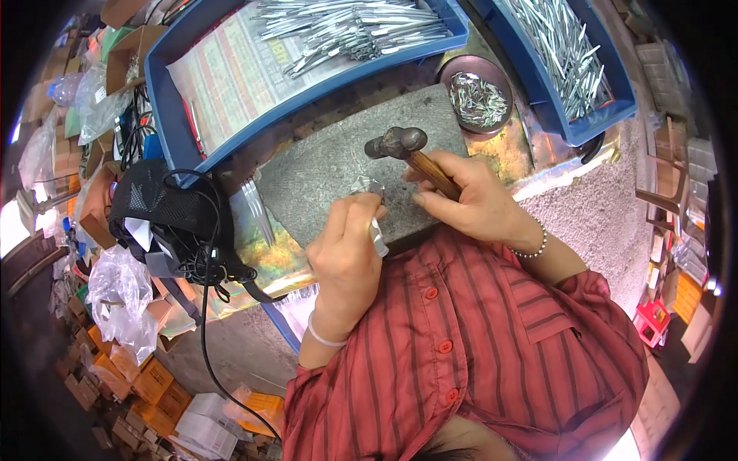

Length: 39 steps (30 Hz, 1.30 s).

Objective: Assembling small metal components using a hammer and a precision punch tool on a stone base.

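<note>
Grey, rough-faced and blocky, a slab [315,161] serves as the work surface for a person in a red shirt [461,323] with dark stripes, standing out at six o'clock. Taking the slab as the clock's centre, the right hand [480,203] sits between three and four, its fingers wrapped round the brown wooden handle of a hammer [419,159], whose dark, worn metal head, rounded at one end, hangs above the slab and points toward eleven. At six, the left hand [346,238] has its fingers drawn narrow on a silvery piece [380,240]; a smooth, shiny end juts out below the fingers, while the rest is hidden by the hand. Small bright metal bits [365,184] lie on the stone just past the fingertips. A round, pinkish bowl [478,64] at two o'clock holds a heap of small glinting parts [478,101]. Slim metal strips [361,32] are piled on printed paper [231,84] in a blue tray [171,123] at eleven; a second blue tray [540,86], beyond the bowl, brims with more. Toward nine, a few strips lie near a black mesh cap [154,196] trailing dark cable.
</note>
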Each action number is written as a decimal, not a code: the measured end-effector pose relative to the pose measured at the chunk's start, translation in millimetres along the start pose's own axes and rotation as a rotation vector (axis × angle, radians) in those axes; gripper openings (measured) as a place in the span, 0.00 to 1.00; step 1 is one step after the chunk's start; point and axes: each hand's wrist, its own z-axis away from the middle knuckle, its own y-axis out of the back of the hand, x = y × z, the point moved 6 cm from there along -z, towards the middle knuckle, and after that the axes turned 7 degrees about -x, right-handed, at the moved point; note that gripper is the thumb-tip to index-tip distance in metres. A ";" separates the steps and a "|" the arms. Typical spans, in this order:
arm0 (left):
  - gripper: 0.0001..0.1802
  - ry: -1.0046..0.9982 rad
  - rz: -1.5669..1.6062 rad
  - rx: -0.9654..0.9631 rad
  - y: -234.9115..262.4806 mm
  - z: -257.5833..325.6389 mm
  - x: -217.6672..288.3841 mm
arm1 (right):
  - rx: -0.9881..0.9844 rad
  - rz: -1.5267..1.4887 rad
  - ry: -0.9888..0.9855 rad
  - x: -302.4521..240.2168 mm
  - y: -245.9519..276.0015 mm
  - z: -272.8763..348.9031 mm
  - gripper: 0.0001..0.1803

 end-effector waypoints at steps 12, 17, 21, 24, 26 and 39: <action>0.08 -0.124 -0.006 -0.052 4.7 5.1 -7.7 | -0.171 0.158 0.576 -112.4 -10.8 -16.1 0.12; 0.10 -0.118 -0.037 0.093 9.8 3.4 -10.1 | 0.024 0.099 0.259 -112.7 3.1 7.3 0.18; 0.09 -0.132 0.056 0.128 11.8 7.3 -14.9 | -0.065 0.267 0.284 -125.1 14.7 33.6 0.22; 0.08 -0.117 0.022 0.081 11.4 6.9 -15.0 | -0.180 0.433 0.276 -134.6 15.6 46.0 0.26; 0.07 -0.134 0.026 0.086 10.7 5.0 -14.9 | -0.181 0.476 0.261 -139.2 14.9 46.5 0.26; 0.12 -0.085 0.017 0.016 9.5 0.7 -10.8 | -0.156 0.632 0.303 -135.7 6.9 50.7 0.31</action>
